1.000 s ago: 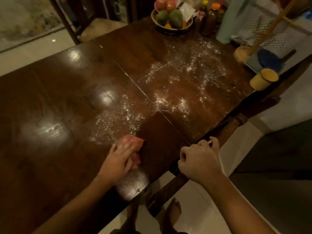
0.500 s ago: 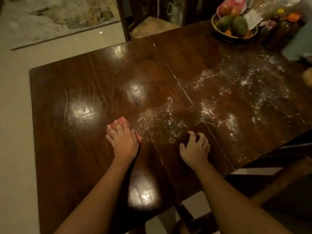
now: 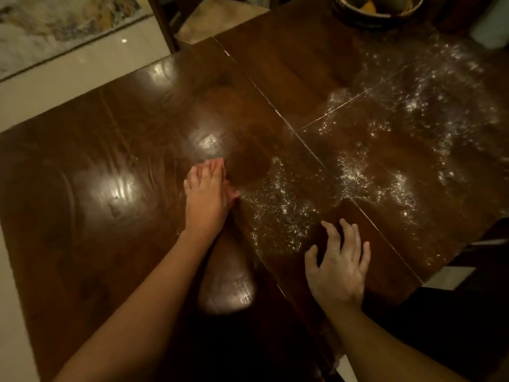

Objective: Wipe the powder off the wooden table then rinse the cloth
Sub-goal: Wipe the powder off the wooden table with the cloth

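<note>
The dark wooden table (image 3: 110,166) fills the view. White powder (image 3: 281,208) lies scattered from its middle out to the far right (image 3: 413,111). My left hand (image 3: 205,197) lies flat, fingers straight, pressing a pink cloth (image 3: 233,193) onto the wood at the powder's left edge. Only slivers of the cloth show past the fingertips and the thumb. My right hand (image 3: 340,264) rests on the tabletop near the front edge, fingers spread, holding nothing, just below the powder patch.
A fruit bowl (image 3: 355,15) stands at the far edge, top right. A chair seat (image 3: 220,17) sits behind the table. Pale floor (image 3: 55,78) runs along the left side, and the table's front right corner drops off beside my right arm.
My left hand slid the cloth left and forward along the powder's edge. My right hand left the table's front edge, came onto the top and spread its fingers. The view swung left.
</note>
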